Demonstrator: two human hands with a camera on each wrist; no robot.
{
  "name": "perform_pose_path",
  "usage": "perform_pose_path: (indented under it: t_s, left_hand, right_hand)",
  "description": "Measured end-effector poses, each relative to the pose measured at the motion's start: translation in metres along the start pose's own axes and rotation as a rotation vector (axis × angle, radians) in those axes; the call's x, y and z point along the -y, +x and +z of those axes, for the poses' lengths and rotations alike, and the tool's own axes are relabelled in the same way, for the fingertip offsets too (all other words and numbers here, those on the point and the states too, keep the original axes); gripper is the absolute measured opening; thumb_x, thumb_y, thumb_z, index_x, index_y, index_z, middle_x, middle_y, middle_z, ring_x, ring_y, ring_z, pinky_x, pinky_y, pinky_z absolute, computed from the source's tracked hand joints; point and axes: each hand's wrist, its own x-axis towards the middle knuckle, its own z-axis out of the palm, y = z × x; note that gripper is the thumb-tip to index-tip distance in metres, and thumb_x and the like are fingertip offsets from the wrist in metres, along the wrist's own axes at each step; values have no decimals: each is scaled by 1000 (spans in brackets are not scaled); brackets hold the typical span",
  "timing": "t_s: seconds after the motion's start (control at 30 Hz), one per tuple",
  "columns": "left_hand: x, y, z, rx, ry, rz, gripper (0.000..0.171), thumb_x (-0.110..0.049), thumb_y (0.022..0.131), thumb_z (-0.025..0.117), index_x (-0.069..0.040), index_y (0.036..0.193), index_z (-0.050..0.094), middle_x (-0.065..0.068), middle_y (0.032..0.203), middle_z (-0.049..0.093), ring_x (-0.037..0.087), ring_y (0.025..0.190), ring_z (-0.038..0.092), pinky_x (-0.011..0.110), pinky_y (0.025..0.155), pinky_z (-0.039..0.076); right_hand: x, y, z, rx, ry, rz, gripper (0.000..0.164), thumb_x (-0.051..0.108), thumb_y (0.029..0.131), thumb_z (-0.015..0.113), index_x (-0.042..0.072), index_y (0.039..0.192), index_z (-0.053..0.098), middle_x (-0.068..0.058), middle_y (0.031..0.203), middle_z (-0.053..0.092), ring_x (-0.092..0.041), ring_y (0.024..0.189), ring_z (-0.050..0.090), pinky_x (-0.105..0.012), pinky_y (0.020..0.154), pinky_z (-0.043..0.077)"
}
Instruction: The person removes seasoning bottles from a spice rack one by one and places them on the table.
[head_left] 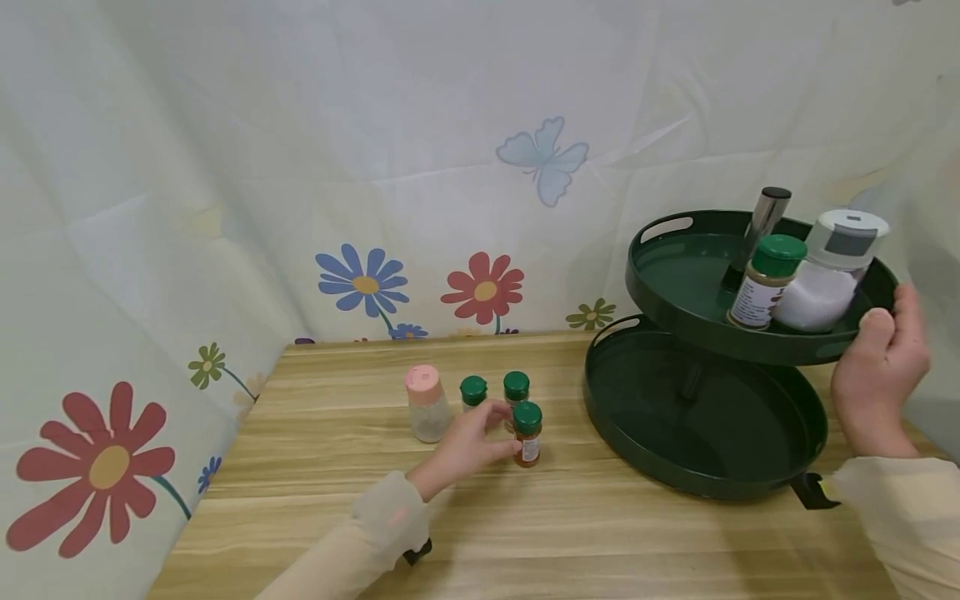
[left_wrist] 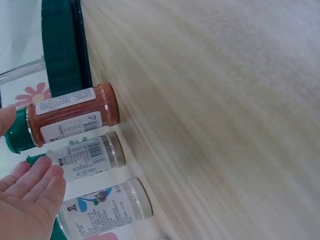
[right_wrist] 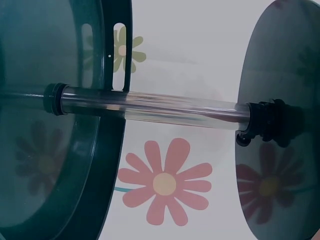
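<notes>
My left hand (head_left: 476, 442) reaches around a spice jar with red-brown contents and a green cap (head_left: 527, 433), which stands upright on the table. Thumb and fingers are spread to either side of this jar; in the left wrist view the thumb tip is right at its cap. Behind the hand stand two more green-capped jars (left_wrist: 82, 157), partly hidden. A pink-capped shaker (head_left: 427, 404) is to their left. On the right, my right hand (head_left: 885, 375) rests against the outer rim of the upper tray (head_left: 675, 279) of a dark green two-tier stand, fingers pointing up.
The upper tray carries a green-capped jar (head_left: 765, 283), a white-lidded container (head_left: 825, 271) and a slim silver cylinder with a black top (head_left: 765, 221). Below is the lower tray (head_left: 645, 408), joined by a metal pole (right_wrist: 170, 107). A flowered curtain (head_left: 420, 208) hangs behind the wooden table (head_left: 495, 533).
</notes>
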Motion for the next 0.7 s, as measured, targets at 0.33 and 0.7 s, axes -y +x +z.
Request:
perform_pose_path:
  t_s: [0.33,0.7]
  left_hand:
    - [-8,-4,-6,-10,29,-18,48,-32,76,68,-12,115,48,8,120,55,23,114,50,39,94,42]
    - [-15,-6,-7,-18,-7,0,49,-33,77,66,-11,117,47,8,121,54,25,115,50,42,94,41]
  right_hand:
    - [1,-1,-2,15,7,21,48,20,91,23,16,139,26,4,146,23,2,131,17,-15,108,10]
    - [4,-3,0,13,51,60,49,19,91,23,15,140,23,6,146,21,2,131,15,-15,108,9]
